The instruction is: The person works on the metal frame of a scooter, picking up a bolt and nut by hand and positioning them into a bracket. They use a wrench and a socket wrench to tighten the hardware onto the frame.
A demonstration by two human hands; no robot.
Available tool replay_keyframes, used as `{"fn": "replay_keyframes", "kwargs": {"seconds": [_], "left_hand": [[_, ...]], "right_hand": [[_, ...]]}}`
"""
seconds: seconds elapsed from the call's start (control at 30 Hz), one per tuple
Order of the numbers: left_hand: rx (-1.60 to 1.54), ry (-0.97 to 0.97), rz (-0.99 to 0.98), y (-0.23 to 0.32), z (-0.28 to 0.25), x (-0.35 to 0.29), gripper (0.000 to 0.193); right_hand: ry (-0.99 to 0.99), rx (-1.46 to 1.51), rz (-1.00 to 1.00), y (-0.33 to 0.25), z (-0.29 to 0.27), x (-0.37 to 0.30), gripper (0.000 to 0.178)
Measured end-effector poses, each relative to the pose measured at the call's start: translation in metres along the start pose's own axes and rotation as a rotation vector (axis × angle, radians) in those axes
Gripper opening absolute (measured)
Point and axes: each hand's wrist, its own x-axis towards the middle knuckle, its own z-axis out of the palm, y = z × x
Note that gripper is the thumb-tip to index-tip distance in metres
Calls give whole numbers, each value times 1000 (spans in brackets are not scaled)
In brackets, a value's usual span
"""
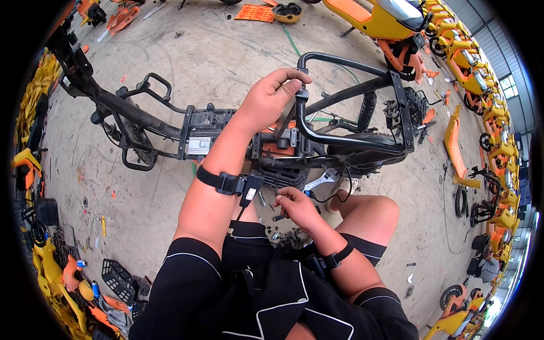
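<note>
A stripped scooter frame (153, 122) lies across the floor in front of me, with its black tubular seat rack (345, 137) at the right. My left hand (275, 99) reaches up to the rack's near-left bend, thumb and fingers closed around the tube by a small bracket. Lower down, my right hand (297, 208) is held between my knees, below the frame, with thumb and fingers pinched together. A small dark end shows at those fingertips; its kind cannot be made out. An adjustable wrench (322, 179) lies just beyond the right hand.
Small metal parts (276, 234) are scattered on the floor between my legs. A silver box (200, 145) sits on the frame's middle. Yellow scooters (462, 62) line the right side. Yellow panels (56, 289) and a black crate (119, 280) lie at the left. A yellow helmet (287, 17) rests at the back.
</note>
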Motion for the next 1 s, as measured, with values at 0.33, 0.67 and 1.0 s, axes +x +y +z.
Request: {"fn": "replay_keyframes", "kwargs": {"seconds": [0.33,0.67,1.0], "left_hand": [[-50,-15,71,-8,4,0,30],[-72,-5,-44,9,4,-4,25],[-34,-23,-185,14,1,-4,22]], "right_hand": [[6,-2,-8,0,1,0,25],[7,-19,-19,0,1,0,25],[7,-19,-21,-1,2,-1,23]]}}
